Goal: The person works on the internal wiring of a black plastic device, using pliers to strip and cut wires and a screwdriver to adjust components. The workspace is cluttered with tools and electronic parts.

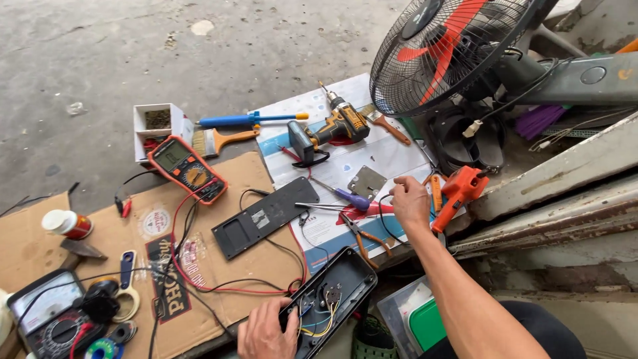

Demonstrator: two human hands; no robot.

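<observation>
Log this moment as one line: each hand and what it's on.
left hand: resting on open black casing with exposed wires | right hand: reaching among tools by screwdriver | black cover panel: lies apart on cardboard

Analog meter [46,316] cropped at frame edge

A single head-worn camera looks steeply down and forward from above the person's lap. Taking the flat black plastic cover panel [266,217] at centre as landmark, the view sits close above it: the left hand [266,330] is cut by the bottom edge just below it, the right hand [409,201] reaches out to its right. Bare grey concrete floor [199,53] fills the frame beyond it, and the black-caged fan with red blades [445,50] stands up-right, partly cropped by the top edge.
</observation>
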